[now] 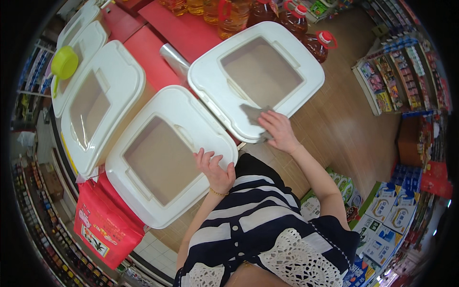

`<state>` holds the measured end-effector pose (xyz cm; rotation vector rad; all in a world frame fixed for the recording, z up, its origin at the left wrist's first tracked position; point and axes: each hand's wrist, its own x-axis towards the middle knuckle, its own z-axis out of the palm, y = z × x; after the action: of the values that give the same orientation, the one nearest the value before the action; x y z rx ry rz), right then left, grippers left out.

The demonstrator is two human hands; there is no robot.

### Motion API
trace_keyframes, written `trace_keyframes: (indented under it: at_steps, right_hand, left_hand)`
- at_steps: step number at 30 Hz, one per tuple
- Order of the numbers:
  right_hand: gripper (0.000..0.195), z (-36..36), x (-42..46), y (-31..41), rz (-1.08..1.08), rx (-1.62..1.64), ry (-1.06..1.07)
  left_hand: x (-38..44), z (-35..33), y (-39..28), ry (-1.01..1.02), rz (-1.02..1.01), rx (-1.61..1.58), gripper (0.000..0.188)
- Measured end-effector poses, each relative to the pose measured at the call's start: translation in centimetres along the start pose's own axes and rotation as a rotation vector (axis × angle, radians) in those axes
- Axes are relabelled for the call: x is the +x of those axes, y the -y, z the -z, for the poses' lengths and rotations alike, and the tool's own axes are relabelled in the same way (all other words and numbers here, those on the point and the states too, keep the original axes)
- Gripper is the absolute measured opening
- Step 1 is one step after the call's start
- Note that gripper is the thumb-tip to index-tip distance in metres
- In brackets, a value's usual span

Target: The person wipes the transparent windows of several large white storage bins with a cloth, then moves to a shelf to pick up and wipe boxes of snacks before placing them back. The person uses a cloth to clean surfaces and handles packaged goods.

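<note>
Before me stand white plastic storage bins, each lid fitted with a clear window. My right hand (278,131) presses a grey cloth (255,114) against the near edge of the right-hand bin lid (208,77). Part of the cloth is blurred and lies below the lid's window. Fingers apart, my left hand (217,170) rests over the right edge of the nearer bin lid (172,102) and holds nothing. Whether its fingertips touch the lid cannot be told. Pale contents fill the space beneath both windows.
Further left is another lidded bin (125,71); a green scoop (65,62) lies on the lid behind it. A clear plastic roll (175,59) sits on the red surface (154,53). Oil bottles (233,18) stand behind. A red bag (107,222) and stacked cartons (385,215) flank me.
</note>
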<state>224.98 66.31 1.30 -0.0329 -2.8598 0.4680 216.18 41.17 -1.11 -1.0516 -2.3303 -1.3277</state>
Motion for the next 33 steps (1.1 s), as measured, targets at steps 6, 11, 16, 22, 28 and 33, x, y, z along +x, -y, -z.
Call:
trace_keyframes:
  at_steps: [6, 11, 16, 22, 28, 33]
  right_hand:
    - [0.043, -2.9, 5.0, 5.9, -0.158, 0.32, -0.26]
    - [0.022, -5.9, 9.2, 9.9, -0.172, 0.242, -0.218]
    - [0.01, -5.1, 8.4, 9.2, -0.186, 0.157, -0.077]
    - [0.018, -3.1, 7.6, 6.8, -0.153, 0.174, 0.072]
    - [0.025, -0.6, 4.2, 6.1, -0.352, 0.346, -0.33]
    - [0.056, -4.0, 2.9, 8.4, -0.041, -0.088, -0.135]
  left_hand:
    - [-0.2, 0.1, 0.0, 0.066, -0.029, 0.014, 0.042]
    - [-0.1, -0.1, -0.1, 0.105, -0.044, 0.039, 0.046]
    - [0.1, -0.1, -0.2, 0.105, -0.058, 0.042, 0.047]
    - [0.4, 0.4, -0.4, 0.118, -0.041, 0.031, 0.048]
    - [0.1, 0.5, -0.1, 0.119, -0.034, 0.017, 0.05]
    - [0.0, 0.3, -0.3, 0.114, -0.074, 0.068, 0.048]
